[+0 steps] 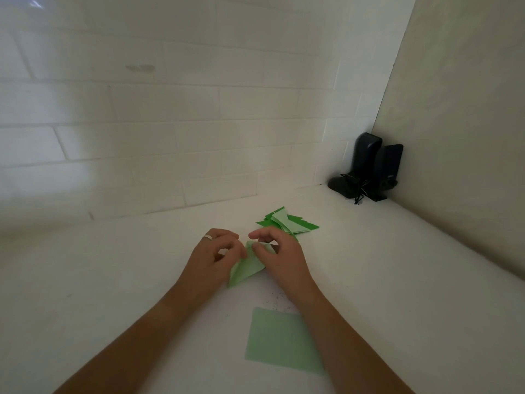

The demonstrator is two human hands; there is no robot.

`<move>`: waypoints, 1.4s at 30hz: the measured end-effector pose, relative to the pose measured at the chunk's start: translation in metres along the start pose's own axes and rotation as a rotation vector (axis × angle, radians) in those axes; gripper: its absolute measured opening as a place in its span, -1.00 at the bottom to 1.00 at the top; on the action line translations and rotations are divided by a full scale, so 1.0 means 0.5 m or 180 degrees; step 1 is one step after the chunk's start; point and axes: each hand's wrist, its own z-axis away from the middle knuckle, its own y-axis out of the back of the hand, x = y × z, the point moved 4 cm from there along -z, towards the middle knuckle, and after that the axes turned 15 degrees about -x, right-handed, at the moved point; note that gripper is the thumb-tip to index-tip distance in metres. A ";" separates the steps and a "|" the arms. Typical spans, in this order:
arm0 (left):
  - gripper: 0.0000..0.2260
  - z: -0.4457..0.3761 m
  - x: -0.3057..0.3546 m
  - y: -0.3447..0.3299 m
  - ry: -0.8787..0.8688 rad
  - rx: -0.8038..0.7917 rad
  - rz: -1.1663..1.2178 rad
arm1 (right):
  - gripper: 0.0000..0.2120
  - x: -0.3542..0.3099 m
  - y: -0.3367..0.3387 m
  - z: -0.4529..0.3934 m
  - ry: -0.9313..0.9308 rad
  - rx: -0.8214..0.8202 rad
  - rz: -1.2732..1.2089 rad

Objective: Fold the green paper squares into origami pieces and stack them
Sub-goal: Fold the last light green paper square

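Head view, looking down at a white desk (113,280) set against a white tiled wall (170,123). Both hands meet at the middle of the picture over a partly folded green paper piece (246,268), which lies on the desk as a pale green pointed shape with its lower corner toward the person. The left hand (216,251), a ring (207,237) on one finger, has its fingers curled down and pinches the left upper edge of the piece. The right hand (277,251) grips the piece's top right part between thumb and bent fingers – the index finger arches above it.

Just behind the right hand, touching or nearly touching its knuckles, lies a loose stack of folded pieces (287,223), darker and lighter green triangles overlapping at different angles. Nearer the person, between the two forearms and partly under the right one, a flat green paper square (277,339) rests unfolded on the desk – well apart from the stack. Some small dark specks dot the desk just above it.

In the far right corner, where the tiled wall meets a plain side wall, stand two black speakers (369,166) with a tangle of cable at their base.
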 end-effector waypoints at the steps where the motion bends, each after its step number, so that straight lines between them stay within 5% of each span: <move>1: -0.83 0.000 -0.004 0.001 0.0021 0.0052 -0.0004 | -0.77 -0.001 0.000 0.000 -0.0008 -0.0026 -0.0016; 15: -0.86 -0.003 -0.016 0.008 0.0225 0.0044 -0.0046 | -0.74 -0.023 -0.006 0.004 0.0205 -0.0376 0.0046; 22: -0.95 -0.004 -0.025 0.009 0.0261 -0.0155 0.0534 | -0.74 -0.010 -0.006 0.002 0.0193 -0.0285 0.0071; 30: -0.81 -0.007 -0.029 0.011 0.0153 -0.0225 0.0615 | -0.75 -0.017 -0.005 0.007 0.0044 -0.0323 -0.0303; 35: -0.84 -0.008 -0.032 0.010 0.0165 -0.0217 0.0610 | -0.93 -0.010 -0.008 -0.001 0.0206 -0.0288 0.0242; 42: -0.68 -0.007 -0.035 0.011 0.0209 -0.0198 0.0468 | -0.74 -0.007 -0.004 0.004 0.0126 -0.0255 0.0204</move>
